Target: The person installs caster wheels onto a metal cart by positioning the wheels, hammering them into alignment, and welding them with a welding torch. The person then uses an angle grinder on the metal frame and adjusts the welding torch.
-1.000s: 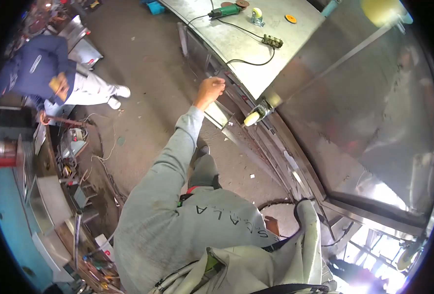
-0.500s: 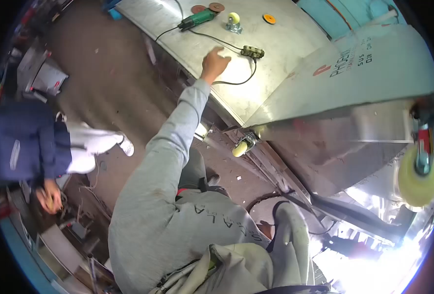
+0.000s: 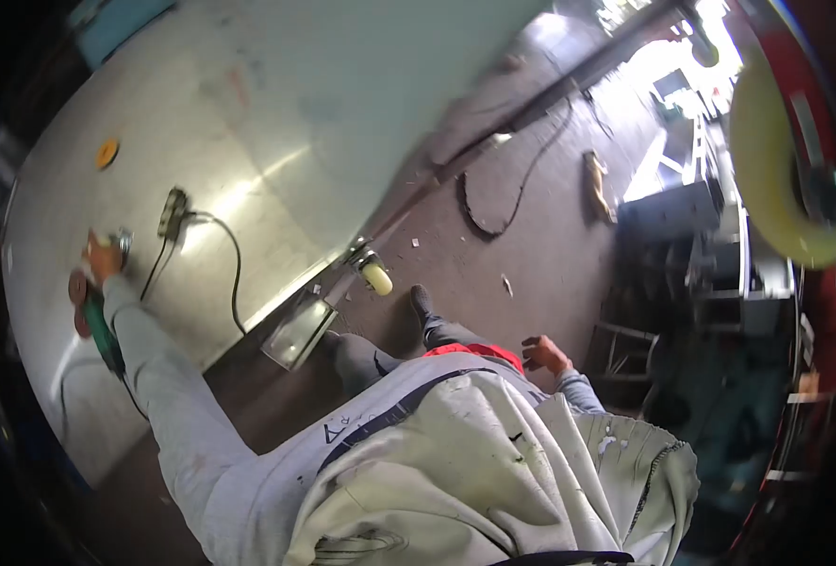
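Observation:
My left hand (image 3: 105,258) is stretched out over the metal table, its fingers closed around a caster wheel (image 3: 125,243). Most of the caster is hidden behind the hand; its metal plate shows at the right. Just below lies a green angle grinder (image 3: 104,335), partly behind my sleeve, with brown grinding discs (image 3: 80,288) beside it. A power socket block (image 3: 173,213) with a black cable sits right of the hand. My right hand (image 3: 546,355) hangs near my waist, holding nothing, its fingers loosely bent and apart.
A yellow disc (image 3: 107,153) lies on the table (image 3: 182,321). Another caster (image 3: 375,275) sticks out at the table corner, by a large metal sheet (image 3: 361,104). A cable (image 3: 482,226) loops across the floor. Bright light glares at the upper right, and a large cream wheel (image 3: 767,160) is close by.
My view has swung round to the right, so the table now sits at the left. My left hand has moved from above the cable to the caster. My right hand has come into view.

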A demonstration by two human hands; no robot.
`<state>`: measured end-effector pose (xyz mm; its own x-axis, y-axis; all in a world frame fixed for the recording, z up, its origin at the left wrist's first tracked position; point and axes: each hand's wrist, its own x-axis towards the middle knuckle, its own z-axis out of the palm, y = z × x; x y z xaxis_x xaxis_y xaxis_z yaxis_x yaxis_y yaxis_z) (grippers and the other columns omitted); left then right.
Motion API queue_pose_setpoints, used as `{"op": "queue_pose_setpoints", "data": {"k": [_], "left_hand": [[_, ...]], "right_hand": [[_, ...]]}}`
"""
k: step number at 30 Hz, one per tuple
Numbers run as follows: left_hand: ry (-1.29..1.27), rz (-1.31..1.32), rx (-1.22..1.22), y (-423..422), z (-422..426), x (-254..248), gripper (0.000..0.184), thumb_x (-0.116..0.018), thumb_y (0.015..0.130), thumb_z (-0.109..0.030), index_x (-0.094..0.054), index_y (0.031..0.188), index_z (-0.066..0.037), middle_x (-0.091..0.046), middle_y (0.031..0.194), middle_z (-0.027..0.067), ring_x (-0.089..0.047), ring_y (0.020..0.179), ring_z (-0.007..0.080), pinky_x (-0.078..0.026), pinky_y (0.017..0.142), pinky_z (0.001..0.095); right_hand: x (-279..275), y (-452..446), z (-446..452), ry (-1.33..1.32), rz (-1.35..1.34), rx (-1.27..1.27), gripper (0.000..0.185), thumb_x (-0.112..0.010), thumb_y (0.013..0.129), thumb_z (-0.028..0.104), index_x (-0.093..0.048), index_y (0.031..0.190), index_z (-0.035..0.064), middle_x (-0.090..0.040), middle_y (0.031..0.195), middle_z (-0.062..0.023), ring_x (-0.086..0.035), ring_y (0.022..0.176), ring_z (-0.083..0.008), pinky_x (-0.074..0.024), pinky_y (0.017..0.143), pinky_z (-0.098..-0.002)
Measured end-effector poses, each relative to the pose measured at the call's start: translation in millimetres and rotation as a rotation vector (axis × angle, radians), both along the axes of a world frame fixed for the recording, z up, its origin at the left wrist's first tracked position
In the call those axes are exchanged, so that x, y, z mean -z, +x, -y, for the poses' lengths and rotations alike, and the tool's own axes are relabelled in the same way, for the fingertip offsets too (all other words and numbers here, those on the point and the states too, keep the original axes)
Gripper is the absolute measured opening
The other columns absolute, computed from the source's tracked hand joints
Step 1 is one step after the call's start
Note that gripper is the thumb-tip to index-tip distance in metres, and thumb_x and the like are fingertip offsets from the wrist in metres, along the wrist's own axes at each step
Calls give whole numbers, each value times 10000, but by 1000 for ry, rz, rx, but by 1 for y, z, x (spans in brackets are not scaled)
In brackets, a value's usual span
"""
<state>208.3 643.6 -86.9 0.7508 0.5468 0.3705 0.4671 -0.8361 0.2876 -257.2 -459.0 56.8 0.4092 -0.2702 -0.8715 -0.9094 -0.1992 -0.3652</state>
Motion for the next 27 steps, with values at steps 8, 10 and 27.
{"op": "queue_pose_setpoints", "data": {"k": [8,10,27], "left_hand": [[-465,66,-66,-56,74,-65,748,-929,734,-432,-632,1208,63,-743,1021,228,-728,965,348,-577,856,473],[-598,261,-119,-104,111,-95,660,-951,744,-330,-624,1165,58,-728,1028,196,-719,919,306,-607,777,433],[-1461,672,111,-423,716,-244,431,-744,882,-30,-437,1185,-44,-668,1028,182,-752,815,358,-652,715,445]], "right_hand": [[28,-22,-23,-57,87,111,452,-628,967,45,-599,1409,-45,-761,1056,-221,-793,822,-300,-659,685,-388],[49,6,4,32,183,72,482,-623,993,109,-557,1452,-23,-740,1113,-199,-778,830,-316,-651,712,-407],[-18,198,-32,768,335,-706,611,-682,1014,339,-546,1468,-45,-716,1184,-219,-743,974,-269,-632,861,-373]]}}
